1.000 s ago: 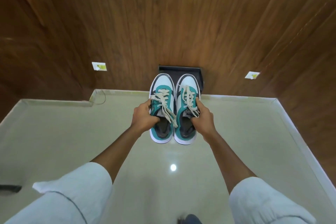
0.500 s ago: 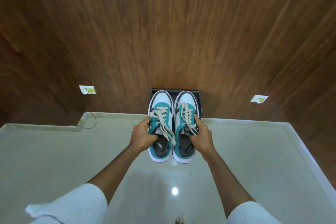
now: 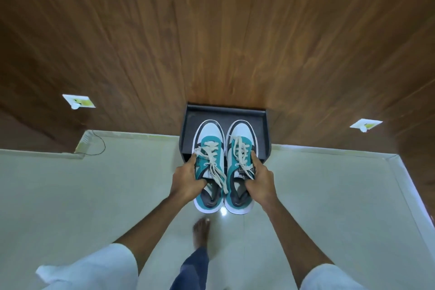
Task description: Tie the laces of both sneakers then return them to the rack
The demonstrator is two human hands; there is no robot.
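Note:
Two teal, white and grey sneakers with cream laces are held side by side, toes pointing at the wall. My left hand (image 3: 187,179) grips the left sneaker (image 3: 209,148) at its collar. My right hand (image 3: 260,179) grips the right sneaker (image 3: 240,146) the same way. Their toes hang over the dark rack (image 3: 226,114), a low black tray-like shelf against the wooden wall. The heels stick out over the floor. The laces look tied, with loose ends draped across the tongues.
A brown wooden wall (image 3: 211,30) rises behind the rack, with two white sockets (image 3: 78,101) (image 3: 366,124) low on it. Pale glossy floor tiles (image 3: 70,195) spread on both sides. My bare foot (image 3: 201,231) steps forward below the sneakers.
Both hands have carried the sneakers forward to the rack, which now shows fully under the toes. I have moved closer, and my foot has come into view.

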